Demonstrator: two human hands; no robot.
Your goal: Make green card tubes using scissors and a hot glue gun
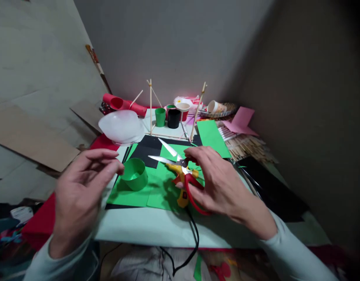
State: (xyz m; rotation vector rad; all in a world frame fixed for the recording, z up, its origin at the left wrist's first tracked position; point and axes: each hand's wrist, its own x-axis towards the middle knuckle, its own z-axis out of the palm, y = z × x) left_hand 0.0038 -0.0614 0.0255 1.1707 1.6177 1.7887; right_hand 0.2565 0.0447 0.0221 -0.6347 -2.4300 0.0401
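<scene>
My right hand (223, 181) holds red-handled scissors (194, 195) by the handles, their blades parted and pointing left over green paper. Beneath them lies a yellow glue gun (182, 197) with a black cord. On the left, my left hand (86, 179) is raised, thumb and fingertips close together at the rim of a green paper cup (135, 174); whether it pinches something there is too small to make out. The cup stands on the green sheets (156, 195), which overlap black sheets (146, 150).
Behind the sheets stand a stick frame (151, 105), a small green cup (160, 117) and a black cup (173, 118). A white bowl (120, 127) is at back left. Bundled sticks (250, 148) and a black sheet (270, 191) lie right.
</scene>
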